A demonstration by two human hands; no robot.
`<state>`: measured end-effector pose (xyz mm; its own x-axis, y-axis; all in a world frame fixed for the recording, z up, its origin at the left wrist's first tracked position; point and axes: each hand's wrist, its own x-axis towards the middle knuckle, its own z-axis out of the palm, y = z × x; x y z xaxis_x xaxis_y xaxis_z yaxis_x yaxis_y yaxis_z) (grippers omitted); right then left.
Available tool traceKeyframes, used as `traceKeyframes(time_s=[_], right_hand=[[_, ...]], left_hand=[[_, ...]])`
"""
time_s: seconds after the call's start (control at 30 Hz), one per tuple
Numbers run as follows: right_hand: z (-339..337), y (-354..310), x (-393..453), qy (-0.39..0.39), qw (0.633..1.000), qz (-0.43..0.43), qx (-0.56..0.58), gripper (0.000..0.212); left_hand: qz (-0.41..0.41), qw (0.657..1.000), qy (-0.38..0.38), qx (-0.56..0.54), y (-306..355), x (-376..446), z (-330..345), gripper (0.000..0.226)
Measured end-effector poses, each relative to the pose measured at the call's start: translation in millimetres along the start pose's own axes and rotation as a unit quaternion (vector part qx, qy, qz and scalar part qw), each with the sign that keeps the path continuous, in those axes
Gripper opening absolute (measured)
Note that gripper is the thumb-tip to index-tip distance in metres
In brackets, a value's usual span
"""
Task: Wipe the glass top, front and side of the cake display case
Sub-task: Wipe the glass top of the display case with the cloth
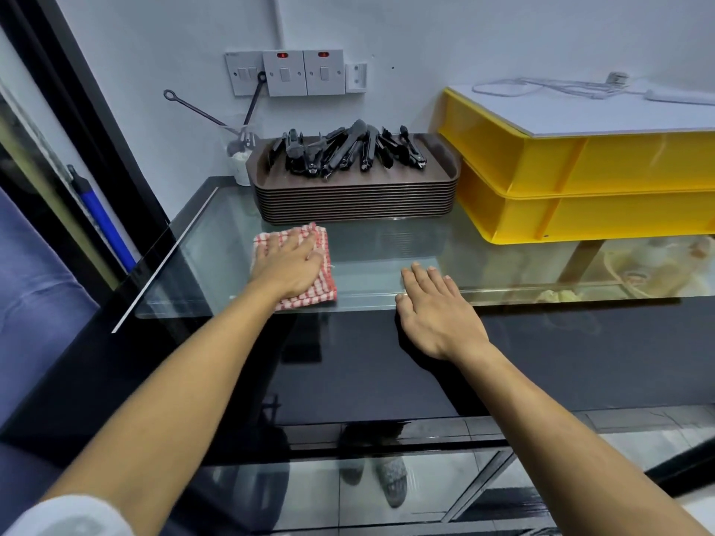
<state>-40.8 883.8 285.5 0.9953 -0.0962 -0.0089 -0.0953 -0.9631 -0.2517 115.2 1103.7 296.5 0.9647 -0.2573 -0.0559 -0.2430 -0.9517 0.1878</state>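
Glass top [387, 245] of display case — stacked brown trays [356, 199] at 12 o'clock, yellow crates [580, 179] at 2. Left hand [288, 266] flat w/ fingers straight, pressing red-checked cloth [321, 280]; right hand [437, 311] spread, resting on glass edge.

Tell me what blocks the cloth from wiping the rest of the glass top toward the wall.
The left hand presses the checked cloth flat on the glass top. Right behind it stands a stack of brown trays loaded with black tongs; to the right, two yellow crates cover the glass.

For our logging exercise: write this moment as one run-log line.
left hand flat on checked cloth | cloth on glass top | right hand open at front edge | trays behind
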Motion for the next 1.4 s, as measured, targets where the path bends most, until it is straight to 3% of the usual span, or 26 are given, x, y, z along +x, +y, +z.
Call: traceKeyframes(time_s=[0.13,0.23,0.4,0.47,0.73,1.2,1.27,1.4], right_hand=[[-1,0,-1,-0.005,1.000,0.000,0.003,0.061],[-2,1,-1,-0.010,1.000,-0.005,-0.003,0.061],[-1,0,-2,-0.003,1.000,0.000,0.002,0.061],[-1,-1,-1,-0.001,1.000,0.001,0.002,0.061],[-1,0,0,-0.005,1.000,-0.004,-0.005,0.061],[-1,2,-1,-0.007,1.000,-0.001,0.005,0.061],[-2,1,-1,-0.005,1.000,0.000,0.004,0.061],[-4,1,0,-0.013,1.000,-0.001,0.004,0.060]], left_hand=[[0.117,0.993,-0.028,0.014,60,-20,11,0.057],[0.176,0.983,-0.046,0.010,61,-31,18,0.056],[0.032,0.999,-0.034,0.002,12,11,0,0.060],[0.015,0.999,-0.031,-0.001,17,17,0,0.061],[0.151,0.988,-0.045,-0.005,77,4,14,0.056],[-0.035,0.999,-0.001,-0.018,-1,12,0,0.057],[-0.022,1.000,-0.005,-0.013,8,3,2,0.057],[0.081,0.996,-0.025,-0.011,42,-36,11,0.055]])
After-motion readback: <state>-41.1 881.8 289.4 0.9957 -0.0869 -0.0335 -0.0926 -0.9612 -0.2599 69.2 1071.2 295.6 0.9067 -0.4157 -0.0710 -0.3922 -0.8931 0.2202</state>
